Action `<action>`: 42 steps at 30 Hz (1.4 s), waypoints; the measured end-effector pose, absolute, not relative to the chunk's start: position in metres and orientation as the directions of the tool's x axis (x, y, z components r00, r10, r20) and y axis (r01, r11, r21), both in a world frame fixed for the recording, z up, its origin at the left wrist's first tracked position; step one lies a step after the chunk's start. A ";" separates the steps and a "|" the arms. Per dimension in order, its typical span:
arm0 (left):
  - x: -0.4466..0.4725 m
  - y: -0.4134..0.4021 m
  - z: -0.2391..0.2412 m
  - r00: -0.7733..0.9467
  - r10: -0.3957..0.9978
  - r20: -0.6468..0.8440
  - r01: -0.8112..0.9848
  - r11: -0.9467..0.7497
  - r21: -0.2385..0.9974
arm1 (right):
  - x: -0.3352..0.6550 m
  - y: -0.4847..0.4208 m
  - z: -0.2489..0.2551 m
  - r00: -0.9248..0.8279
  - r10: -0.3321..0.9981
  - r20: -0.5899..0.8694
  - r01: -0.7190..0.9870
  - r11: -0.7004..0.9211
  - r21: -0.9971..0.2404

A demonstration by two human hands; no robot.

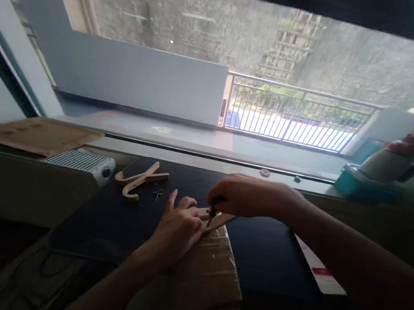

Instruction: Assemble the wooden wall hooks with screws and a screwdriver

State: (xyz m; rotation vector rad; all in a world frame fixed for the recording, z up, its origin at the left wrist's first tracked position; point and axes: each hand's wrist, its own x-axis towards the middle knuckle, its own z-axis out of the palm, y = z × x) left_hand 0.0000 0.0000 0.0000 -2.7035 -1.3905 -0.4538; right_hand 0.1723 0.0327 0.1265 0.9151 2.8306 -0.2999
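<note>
Wooden strip (220,220) on a taped parcel (207,275): your left hand (177,229) presses it, fingers flat; your right hand (242,196) pinches a small dark part (211,214). The yielding parcel could tip it.

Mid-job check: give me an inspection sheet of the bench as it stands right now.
Surface: dark tabletop under a window, dimly lit.
Job's things: flat wooden piece lying on a taped brown parcel; small dark item held against it.
Clutter: curved wooden parts, loose screws, finned metal box, cardboard sheet, white paper, teal box.
Hands: left hand flat on the wooden piece; right hand pinching the small dark item.
Cables: nothing seen; lower left is too dark to tell.
Surroundings: balcony railing, grey wall beyond.
</note>
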 end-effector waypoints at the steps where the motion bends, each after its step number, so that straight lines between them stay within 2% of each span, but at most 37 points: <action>1: 0.000 0.000 0.000 0.549 0.783 0.292 0.803 -0.591 0.078 | 0.172 0.032 0.126 -0.799 0.567 -0.201 0.596 0.790 -0.145; 12: 0.001 0.001 0.001 0.547 0.788 0.283 0.800 -0.592 0.099 | 0.172 0.041 0.117 -0.736 0.654 -0.173 0.676 0.721 -0.150; 18: 0.002 0.000 0.001 0.545 0.789 0.283 0.803 -0.589 0.095 | 0.172 0.039 0.124 -0.717 0.664 -0.213 0.688 0.723 -0.061; 25: 0.002 0.000 0.003 0.547 0.791 0.275 0.799 -0.591 0.111 | 0.173 0.032 0.132 -0.749 0.609 -0.262 0.644 0.761 -0.073; 30: 0.001 0.000 0.003 0.549 0.790 0.274 0.799 -0.592 0.107 | 0.172 0.037 0.126 -0.776 0.586 -0.234 0.621 0.776 -0.114; 36: 0.001 0.000 0.003 0.545 0.793 0.271 0.803 -0.587 0.102 | 0.176 0.040 0.123 -0.742 0.631 -0.227 0.667 0.730 -0.150; 42: 0.001 0.000 0.002 0.544 0.789 0.286 0.802 -0.589 0.100 | 0.176 0.039 0.123 -0.693 0.685 -0.227 0.718 0.686 -0.119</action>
